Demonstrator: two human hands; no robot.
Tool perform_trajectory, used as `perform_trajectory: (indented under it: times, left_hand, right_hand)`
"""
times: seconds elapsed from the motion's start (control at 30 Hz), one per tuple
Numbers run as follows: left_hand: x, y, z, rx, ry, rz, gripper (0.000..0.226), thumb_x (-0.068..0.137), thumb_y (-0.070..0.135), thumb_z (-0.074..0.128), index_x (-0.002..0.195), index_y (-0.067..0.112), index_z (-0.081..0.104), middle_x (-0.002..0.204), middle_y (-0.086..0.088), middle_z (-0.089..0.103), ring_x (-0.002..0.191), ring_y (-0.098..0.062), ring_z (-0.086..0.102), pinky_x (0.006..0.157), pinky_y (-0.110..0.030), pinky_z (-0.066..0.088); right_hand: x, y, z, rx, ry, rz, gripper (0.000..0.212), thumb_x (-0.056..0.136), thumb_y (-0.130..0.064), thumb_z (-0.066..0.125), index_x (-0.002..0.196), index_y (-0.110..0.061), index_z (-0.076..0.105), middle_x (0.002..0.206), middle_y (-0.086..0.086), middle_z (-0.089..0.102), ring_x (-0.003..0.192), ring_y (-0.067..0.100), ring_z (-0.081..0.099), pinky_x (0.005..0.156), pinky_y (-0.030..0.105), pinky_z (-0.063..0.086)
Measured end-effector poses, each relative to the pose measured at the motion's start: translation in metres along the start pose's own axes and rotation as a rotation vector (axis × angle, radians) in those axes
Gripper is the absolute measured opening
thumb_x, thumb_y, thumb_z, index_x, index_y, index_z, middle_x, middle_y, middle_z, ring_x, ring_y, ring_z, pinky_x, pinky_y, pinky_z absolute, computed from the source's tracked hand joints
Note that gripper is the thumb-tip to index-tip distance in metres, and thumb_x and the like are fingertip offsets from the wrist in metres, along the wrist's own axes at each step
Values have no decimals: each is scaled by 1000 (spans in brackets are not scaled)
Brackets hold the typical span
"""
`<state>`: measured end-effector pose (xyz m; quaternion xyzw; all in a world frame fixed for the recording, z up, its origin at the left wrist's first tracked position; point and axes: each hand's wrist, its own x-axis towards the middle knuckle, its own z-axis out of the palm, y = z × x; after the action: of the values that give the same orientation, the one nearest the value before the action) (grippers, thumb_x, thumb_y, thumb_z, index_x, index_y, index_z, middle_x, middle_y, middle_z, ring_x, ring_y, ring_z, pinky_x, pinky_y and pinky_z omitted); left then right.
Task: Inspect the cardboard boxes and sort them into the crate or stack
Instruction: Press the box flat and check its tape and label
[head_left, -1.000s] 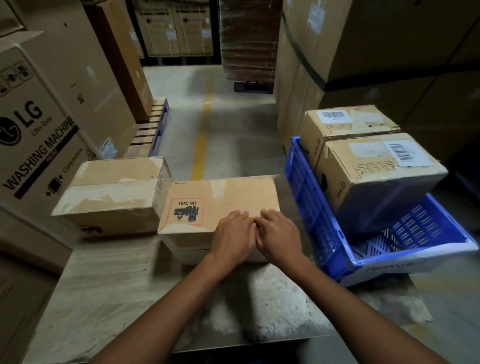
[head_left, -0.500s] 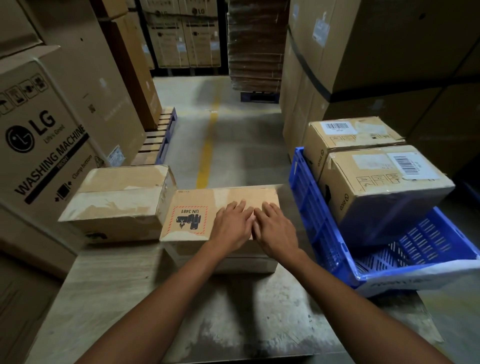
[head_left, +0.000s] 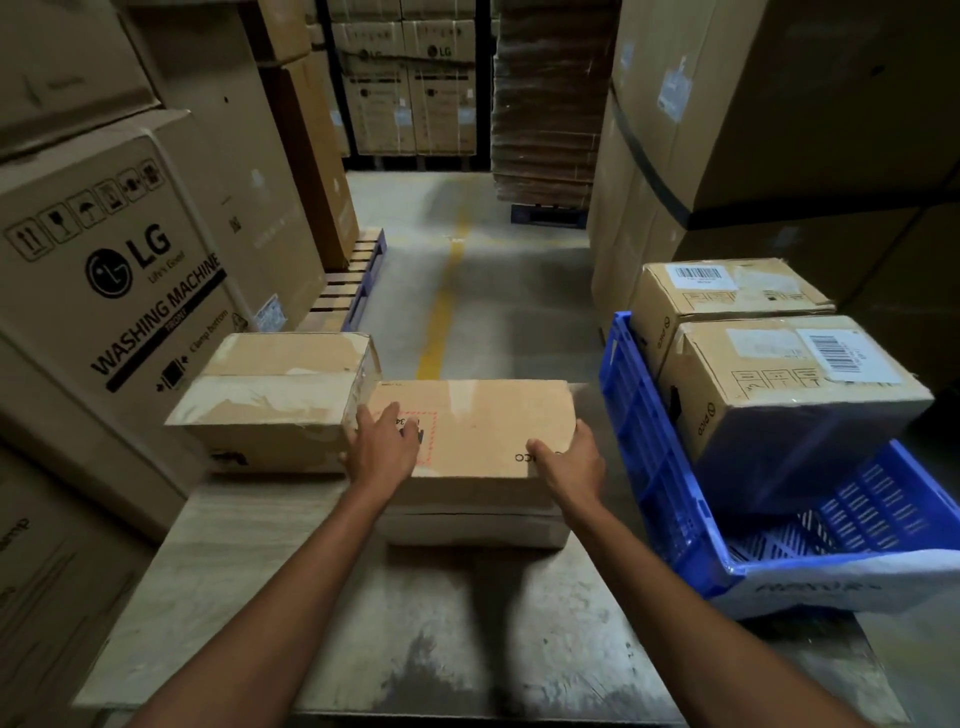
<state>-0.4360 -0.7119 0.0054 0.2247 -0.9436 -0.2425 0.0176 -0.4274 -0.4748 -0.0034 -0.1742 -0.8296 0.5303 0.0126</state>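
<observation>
A flat cardboard box (head_left: 483, 431) with a red-bordered label lies in the middle of the table (head_left: 415, 623). My left hand (head_left: 384, 447) rests on its top at the left edge, fingers straight, partly covering the label. My right hand (head_left: 569, 460) grips the box's right edge, thumb on top and fingers over the side. A taped box (head_left: 275, 389) sits just left of it, touching. To the right stands a blue crate (head_left: 639, 441), which holds two barcoded boxes, the near one (head_left: 779, 395) and the far one (head_left: 727, 291).
Large washing-machine cartons (head_left: 119, 270) wall off the left side. Tall strapped cartons (head_left: 753, 130) rise behind the crate. An aisle with a yellow floor line (head_left: 441, 312) runs ahead, with a pallet (head_left: 358, 280) at its left.
Both hands were side by side on the middle of the box top. They have spread apart, the left to the left edge and the right to the right edge.
</observation>
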Motion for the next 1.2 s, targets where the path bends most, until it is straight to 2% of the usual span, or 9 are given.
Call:
perform_trajectory:
  times: [0.13,0.23,0.4,0.6,0.7,0.77,0.9,1.07,1.2]
  left_hand:
    - [-5,-3,7,-122,33,-80,50,100,44,45,147,27,43,157,-11,25,138,-40,30,110,-55,32]
    - [-20,-6,24,-316,44,-135,49,101,44,44,147,28,42,155,-11,30,134,-38,36,108,-51,37]
    - [-56,-6,52,-457,1,-283,50,104,38,39,150,19,37,155,-17,26,133,-42,34,108,-45,29]
    - [-39,12,-15,-677,218,41,46,104,33,44,147,17,39,152,-5,38,138,-23,37,110,-41,34]
    - [-25,36,-63,-865,66,70,58,96,62,42,143,28,44,140,5,51,127,-15,48,108,-43,40]
    - [-25,44,-74,-935,-121,54,52,92,63,48,132,30,51,124,9,59,113,-11,56,104,-41,44]
    - [-44,41,-58,-723,-96,148,43,98,22,55,141,21,52,134,5,55,119,-13,50,103,-34,42]
    - [-71,28,-23,-487,9,329,43,102,20,51,144,15,50,158,-2,33,145,-17,29,111,-17,19]
    - [-84,28,-8,-342,99,456,39,102,21,49,140,13,53,161,-8,26,148,-22,24,114,-25,20]
  right_hand:
    - [5,-46,-13,-29,38,-152,41,88,-24,70,126,-25,55,110,-5,64,101,19,65,87,43,58]
    - [6,-85,-22,-92,95,-315,52,90,-20,67,140,-27,53,106,-11,60,99,15,63,87,37,55]
    - [2,-110,-16,-253,52,-541,49,89,-25,69,137,-22,60,126,5,67,116,27,60,99,44,48]
    - [-11,-100,-6,-250,-158,-776,34,89,-26,68,122,-32,69,130,-5,67,129,22,52,109,55,36]
    - [-24,-93,1,-161,-153,-698,37,88,-50,50,103,-31,77,149,-8,51,146,19,29,117,53,15]
    - [-30,-91,4,5,-124,-531,48,88,-57,45,106,-25,76,158,0,39,147,22,27,117,46,21]
    - [-30,-81,-2,127,-169,-349,31,97,-28,59,125,-16,67,158,-2,38,129,14,48,107,40,43]
    - [-35,-42,-13,54,-142,-420,37,94,-13,62,130,-17,65,154,-17,31,130,0,36,109,41,45]
    - [-39,-19,-18,-143,-62,-508,34,98,-23,59,132,-18,62,162,2,30,144,18,35,112,46,42]
